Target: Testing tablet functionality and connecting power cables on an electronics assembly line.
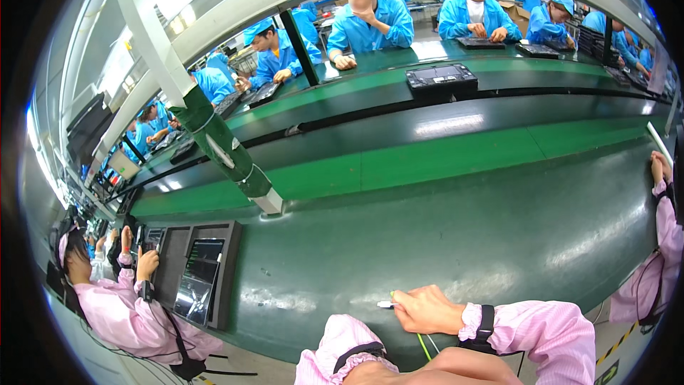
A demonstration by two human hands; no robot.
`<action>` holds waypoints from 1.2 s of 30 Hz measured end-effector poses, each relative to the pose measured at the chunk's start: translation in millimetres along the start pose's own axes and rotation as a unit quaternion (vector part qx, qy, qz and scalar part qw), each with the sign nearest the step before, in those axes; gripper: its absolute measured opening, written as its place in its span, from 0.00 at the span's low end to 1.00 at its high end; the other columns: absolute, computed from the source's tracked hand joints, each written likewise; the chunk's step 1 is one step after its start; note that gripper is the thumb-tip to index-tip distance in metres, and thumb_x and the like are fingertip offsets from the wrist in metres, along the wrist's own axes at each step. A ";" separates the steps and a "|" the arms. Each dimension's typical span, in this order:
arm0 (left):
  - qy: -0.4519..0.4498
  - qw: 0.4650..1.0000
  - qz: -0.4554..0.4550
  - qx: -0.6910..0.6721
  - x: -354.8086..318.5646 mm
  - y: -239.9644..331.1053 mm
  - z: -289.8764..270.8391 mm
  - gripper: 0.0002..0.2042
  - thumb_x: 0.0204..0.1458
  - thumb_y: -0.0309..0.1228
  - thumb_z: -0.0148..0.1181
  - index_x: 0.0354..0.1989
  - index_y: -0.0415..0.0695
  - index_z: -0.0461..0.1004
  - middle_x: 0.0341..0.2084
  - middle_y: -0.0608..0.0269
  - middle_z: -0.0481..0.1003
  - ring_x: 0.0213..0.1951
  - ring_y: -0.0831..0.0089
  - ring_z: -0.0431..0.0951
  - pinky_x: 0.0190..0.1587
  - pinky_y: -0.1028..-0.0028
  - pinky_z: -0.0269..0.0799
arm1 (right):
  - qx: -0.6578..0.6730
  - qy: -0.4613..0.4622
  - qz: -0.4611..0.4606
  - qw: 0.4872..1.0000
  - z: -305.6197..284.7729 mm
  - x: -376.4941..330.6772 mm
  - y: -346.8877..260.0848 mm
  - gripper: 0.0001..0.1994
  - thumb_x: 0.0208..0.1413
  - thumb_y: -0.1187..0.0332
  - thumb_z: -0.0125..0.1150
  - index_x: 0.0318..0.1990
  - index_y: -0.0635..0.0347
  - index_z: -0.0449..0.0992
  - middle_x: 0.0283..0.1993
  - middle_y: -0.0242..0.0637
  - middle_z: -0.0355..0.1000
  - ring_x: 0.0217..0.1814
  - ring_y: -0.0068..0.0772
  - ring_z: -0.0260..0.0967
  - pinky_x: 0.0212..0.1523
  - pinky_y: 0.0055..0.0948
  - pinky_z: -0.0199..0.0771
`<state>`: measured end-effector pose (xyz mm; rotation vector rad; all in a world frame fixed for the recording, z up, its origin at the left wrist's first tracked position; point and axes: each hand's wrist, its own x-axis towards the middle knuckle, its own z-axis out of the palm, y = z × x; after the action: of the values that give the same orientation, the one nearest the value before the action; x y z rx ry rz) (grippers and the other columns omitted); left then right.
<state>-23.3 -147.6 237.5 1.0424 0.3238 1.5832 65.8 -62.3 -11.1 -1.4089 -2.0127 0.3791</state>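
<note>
Green conveyor belt (442,157) across a busy assembly hall, workers in blue beyond it. Nearer than the belt, on the dark green bench (427,242): right hand (426,309) clenched around a small white-tipped tool (385,304) with a yellow-green cord. Left hand (399,374) mostly out of frame, grip impossible to tell. Seemingly waiting between units, tool ready. Next: likely drawing in the black device (441,76) beyond the belt.
</note>
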 end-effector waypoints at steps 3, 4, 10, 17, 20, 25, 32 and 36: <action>-0.016 1.000 0.000 0.005 2.0 -0.4 -3.8 0.10 0.53 0.28 0.52 0.24 0.41 0.59 0.24 0.51 0.68 0.25 0.63 0.66 0.34 0.65 0.68 | -0.002 0.006 -0.011 1.000 0.0 0.2 0.4 0.05 0.48 0.72 0.54 0.33 0.61 0.68 0.15 0.45 0.67 0.17 0.53 0.67 0.16 0.47 0.64; -0.021 1.000 0.000 0.009 2.4 -0.5 -4.6 0.10 0.53 0.28 0.52 0.24 0.41 0.59 0.24 0.51 0.68 0.25 0.63 0.67 0.34 0.64 0.68 | -0.005 0.002 -0.009 1.000 0.1 0.1 0.2 0.05 0.48 0.72 0.54 0.33 0.61 0.68 0.15 0.45 0.67 0.17 0.53 0.67 0.16 0.47 0.64; -0.044 0.999 -0.008 0.031 4.2 2.3 -8.2 0.10 0.52 0.28 0.54 0.25 0.42 0.59 0.26 0.52 0.68 0.26 0.63 0.67 0.36 0.63 0.68 | 0.005 0.010 -0.019 1.000 -0.9 -0.2 -0.1 0.05 0.48 0.72 0.54 0.33 0.61 0.67 0.14 0.45 0.66 0.16 0.53 0.66 0.16 0.47 0.64; -0.067 0.996 -0.015 0.053 4.7 4.6 -12.5 0.10 0.52 0.29 0.55 0.26 0.42 0.59 0.28 0.53 0.68 0.28 0.63 0.67 0.38 0.62 0.68 | 0.006 0.015 -0.018 1.000 -1.1 0.3 0.0 0.06 0.48 0.73 0.55 0.33 0.62 0.67 0.14 0.44 0.66 0.15 0.53 0.66 0.15 0.47 0.63; -0.077 0.995 -0.018 0.065 2.9 5.8 -14.3 0.10 0.51 0.29 0.56 0.26 0.43 0.59 0.29 0.54 0.68 0.29 0.63 0.67 0.39 0.61 0.67 | 0.011 0.013 -0.015 1.000 -1.6 0.2 -0.3 0.05 0.48 0.73 0.54 0.33 0.62 0.67 0.14 0.44 0.65 0.15 0.53 0.66 0.15 0.47 0.63; -0.109 0.989 -0.023 0.092 4.2 6.5 -23.7 0.11 0.51 0.29 0.57 0.27 0.43 0.59 0.30 0.54 0.68 0.30 0.63 0.68 0.40 0.60 0.67 | 0.008 0.012 -0.008 1.000 -0.8 -0.1 -0.7 0.05 0.48 0.73 0.54 0.33 0.61 0.67 0.14 0.44 0.65 0.15 0.53 0.66 0.15 0.47 0.63; -0.103 0.994 0.009 0.025 10.6 2.0 -27.7 0.13 0.54 0.39 0.60 0.31 0.48 0.63 0.36 0.57 0.68 0.37 0.60 0.67 0.46 0.55 0.65 | 0.006 0.009 -0.005 1.000 0.5 -0.2 0.0 0.06 0.49 0.73 0.54 0.34 0.61 0.68 0.15 0.44 0.66 0.17 0.53 0.67 0.16 0.48 0.63; -0.175 0.977 0.096 -0.069 20.7 -22.4 -35.9 0.13 0.53 0.41 0.60 0.31 0.50 0.63 0.38 0.57 0.67 0.40 0.58 0.66 0.48 0.54 0.63 | 0.009 -0.008 0.002 1.000 -0.9 0.1 0.3 0.06 0.49 0.72 0.53 0.34 0.61 0.68 0.15 0.45 0.67 0.17 0.53 0.67 0.17 0.49 0.63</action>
<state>-34.9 -110.6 210.8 1.2464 -0.1301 1.5310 66.5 -62.2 -10.6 -1.4041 -2.0151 0.4107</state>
